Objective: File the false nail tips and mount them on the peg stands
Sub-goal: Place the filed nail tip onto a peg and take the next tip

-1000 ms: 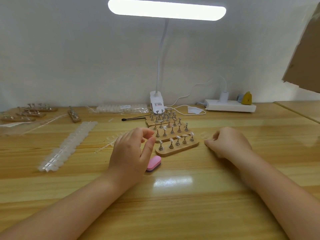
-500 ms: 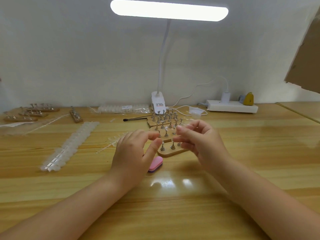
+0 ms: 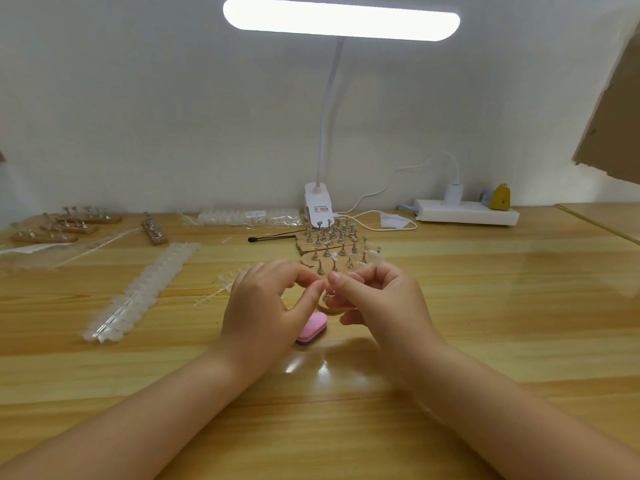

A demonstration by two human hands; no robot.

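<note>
Left hand (image 3: 263, 306), right hand (image 3: 377, 299): fingers curled, fingertips meeting.

On the table (image 3: 485, 323) the peg stands (image 3: 329, 242) are in the middle, before the lamp clip (image 3: 317, 206). The nail file (image 3: 311, 328) lies in front of them, between both hands. Strips of nail tips (image 3: 138, 292) lie left; the power strip (image 3: 465, 211) sits behind, right

Right hand (image 3: 377, 299), 1 s ago resting apart at right on tabletop (image 3: 519, 306), now lifted, moved left, fingertips meeting left hand (image 3: 266, 306) in front of nearest peg stand (image 3: 330, 308). Left hand thumb and forefinger now closed together; whether nail tip sits between them unclear.
</note>
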